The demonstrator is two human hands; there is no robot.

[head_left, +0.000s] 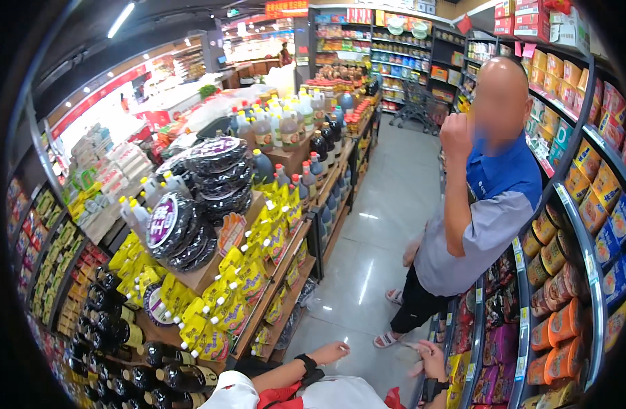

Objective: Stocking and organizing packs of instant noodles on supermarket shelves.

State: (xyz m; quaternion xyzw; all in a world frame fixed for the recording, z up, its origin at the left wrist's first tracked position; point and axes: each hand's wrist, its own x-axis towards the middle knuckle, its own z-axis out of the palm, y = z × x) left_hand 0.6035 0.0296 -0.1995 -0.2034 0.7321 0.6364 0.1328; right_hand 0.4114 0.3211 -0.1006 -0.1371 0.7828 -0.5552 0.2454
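My left hand (330, 352) is held over the aisle floor, its fingers loosely curled with nothing visible in them. A black band circles that wrist. Beside the right-hand shelves my right hand (432, 359) hangs with fingers apart and slightly blurred; I make out nothing held. Yellow spouted pouches (211, 317) stand nearest my left hand, on a wooden display. Close to my right hand are yellow packages (457, 371) on the lower shelf. Ahead on the right stands a person (456, 252) in a blue and grey shirt, one hand raised toward the face.
Dark round wrapped packs (221, 167) are stacked on the left display, with dark bottles (183, 376) below. Sauce bottles (286, 126) line its far part. Shelves of instant noodle tubs (565, 324) curve along the right. A shopping cart (418, 105) stands at the aisle's far end.
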